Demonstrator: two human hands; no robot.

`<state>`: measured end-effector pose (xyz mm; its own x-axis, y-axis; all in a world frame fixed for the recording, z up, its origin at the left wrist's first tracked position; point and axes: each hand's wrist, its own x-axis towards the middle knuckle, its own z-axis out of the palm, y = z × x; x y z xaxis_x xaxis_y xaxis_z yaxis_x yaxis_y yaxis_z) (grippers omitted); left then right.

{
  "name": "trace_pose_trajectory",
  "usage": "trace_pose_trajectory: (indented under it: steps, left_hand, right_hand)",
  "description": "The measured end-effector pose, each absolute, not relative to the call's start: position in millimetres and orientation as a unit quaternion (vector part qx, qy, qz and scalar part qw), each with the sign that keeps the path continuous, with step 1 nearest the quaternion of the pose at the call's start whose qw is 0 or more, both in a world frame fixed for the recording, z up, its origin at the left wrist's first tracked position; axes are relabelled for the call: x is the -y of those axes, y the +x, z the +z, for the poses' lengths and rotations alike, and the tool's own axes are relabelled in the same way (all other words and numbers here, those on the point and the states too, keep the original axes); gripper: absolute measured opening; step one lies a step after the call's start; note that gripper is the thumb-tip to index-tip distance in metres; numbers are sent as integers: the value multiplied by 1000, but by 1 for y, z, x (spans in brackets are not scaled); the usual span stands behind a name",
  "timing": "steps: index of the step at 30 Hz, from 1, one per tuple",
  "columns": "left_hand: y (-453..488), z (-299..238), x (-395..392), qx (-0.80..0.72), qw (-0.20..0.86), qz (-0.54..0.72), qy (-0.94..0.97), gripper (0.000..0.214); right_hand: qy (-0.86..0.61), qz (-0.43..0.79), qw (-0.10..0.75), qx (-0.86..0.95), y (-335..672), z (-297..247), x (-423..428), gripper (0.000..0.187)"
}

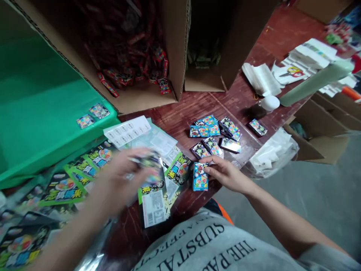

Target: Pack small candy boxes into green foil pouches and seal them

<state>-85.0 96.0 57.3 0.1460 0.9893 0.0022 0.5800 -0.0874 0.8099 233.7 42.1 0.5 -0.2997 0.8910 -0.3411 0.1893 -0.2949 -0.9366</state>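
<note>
My left hand (118, 182), smeared by motion, grips a small dark candy packet (150, 162) above the printed pouches. The fingers of my right hand (225, 174) pinch the edge of a blue candy packet (200, 180) near the table's front edge. Just beyond it lie several small packets: blue ones (205, 128) in a loose pile, and dark ones (213, 146) beside them. Flat black-and-green printed pouches (179, 169) spread under and around my left hand. A white label sheet (128, 132) rests on top of the pouches.
At the back stand a cardboard box (146, 103) of red packets and a second box (204, 83). A green tray (56, 143) at left holds two packets. To the right are a white-lidded jar (269, 103), scissors (293, 71), a plastic bag (273, 154) and a lower carton (321, 131).
</note>
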Motion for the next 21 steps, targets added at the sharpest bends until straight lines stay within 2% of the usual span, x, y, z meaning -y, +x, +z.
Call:
trace_pose_trajectory:
  steps: [3, 7, 9, 11, 13, 15, 19, 21]
  left_hand:
    - [-22, 16, -53, -528, 428, 197, 707, 39]
    - [11, -15, -33, -508, 291, 184, 790, 45]
    - [6, -12, -39, -479, 217, 156, 836, 54]
    - [-6, 0, -50, -444, 172, 119, 871, 68]
    - [-25, 15, -61, -424, 142, 102, 889, 77]
    - [-49, 31, -69, -418, 112, 86, 898, 81]
    - [-102, 50, -71, -338, 97, -29, 936, 94]
    - [-118, 52, -68, -287, 106, -67, 950, 95]
  right_hand:
    - [-538, 493, 276, 625, 238, -9, -23, 27]
    - [-538, 323, 263, 732, 243, -23, -5, 34]
    - [-520, 277, 234, 774, 249, -26, -1, 47]
    - [-487, 257, 196, 811, 255, -26, 1, 75]
    - [-467, 252, 175, 829, 259, -21, 0, 90]
    - [-468, 246, 198, 826, 256, -12, -4, 89]
    - [-420, 263, 306, 812, 220, 4, -21, 95]
    - [-388, 272, 305, 826, 195, 0, -31, 88]
